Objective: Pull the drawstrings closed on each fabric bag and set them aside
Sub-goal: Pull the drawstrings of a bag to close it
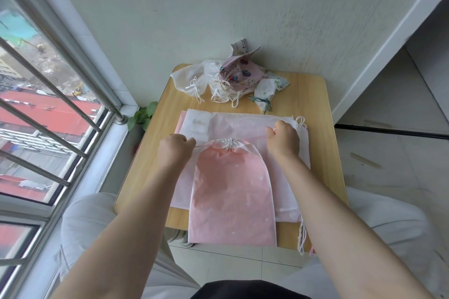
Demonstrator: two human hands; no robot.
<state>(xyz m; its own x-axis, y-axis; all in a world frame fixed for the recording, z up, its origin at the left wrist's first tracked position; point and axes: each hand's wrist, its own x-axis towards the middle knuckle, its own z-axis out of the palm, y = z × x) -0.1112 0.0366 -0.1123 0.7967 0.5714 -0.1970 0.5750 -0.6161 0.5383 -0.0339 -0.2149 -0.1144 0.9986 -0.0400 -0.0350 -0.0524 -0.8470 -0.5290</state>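
Note:
A pink fabric bag [233, 192] lies on top of a stack of flat pale bags [243, 124] on the small wooden table [313, 94]. Its mouth [229, 143] is gathered tight. My left hand [175, 150] grips the left end of the pink drawstring, and my right hand [283, 139] grips the right end. The string runs taut between the two fists, through the puckered opening. The bag's lower edge hangs past the table's near edge.
At the far side of the table sits a heap of cinched bags: a white one [192, 77], a pink patterned one [239, 73] and a white one with green cord [266, 91]. A window with metal bars [48, 104] is on the left, a wall behind.

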